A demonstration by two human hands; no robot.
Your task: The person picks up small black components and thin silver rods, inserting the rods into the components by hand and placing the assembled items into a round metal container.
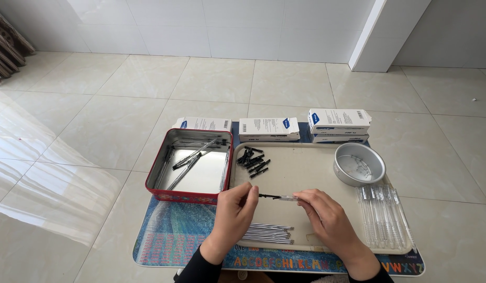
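Left hand (236,207) and right hand (326,215) pinch pen (277,197) over tray (300,173)

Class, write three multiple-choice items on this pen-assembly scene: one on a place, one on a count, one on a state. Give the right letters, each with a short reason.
1. Where does the round metal pan stand?
A. on the beige tray's right part, behind the clear barrels
B. inside the red tin
C. on the floor tiles

2. How many white boxes lie behind the tray and tin?
A. two
B. four
C. seven

3. What is the state of the red tin?
A. lidded shut
C. overturned
B. open, with finished pens inside

Answers:
1 A, the pan sits on the tray's right side, beyond the barrels.
2 B, one behind the tin, one at the middle, two stacked at right.
3 B, its shiny inside shows with pens lying in it, while the left hand and right hand hold a pen part between them.
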